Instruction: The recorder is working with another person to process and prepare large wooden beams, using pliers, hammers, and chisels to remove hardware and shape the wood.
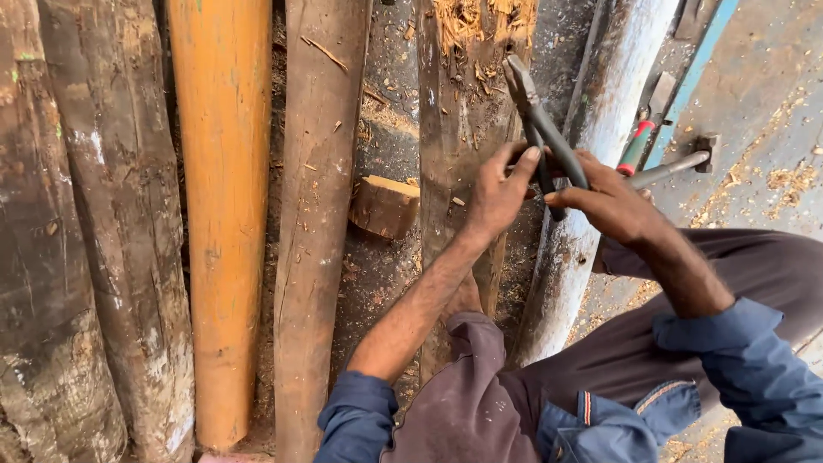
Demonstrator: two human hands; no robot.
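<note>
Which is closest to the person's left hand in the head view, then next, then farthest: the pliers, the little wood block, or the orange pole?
1. Pliers: right at the left hand, its fingers touching the handles, which the right hand also grips.
2. Small wood block: just left of the hand, between two logs.
3. Orange pole: farthest, well off to the left.

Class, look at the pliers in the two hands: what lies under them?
Under the pliers lies a splintered log, chips around it. The hands, left and right, cover the handles' ends.
</note>
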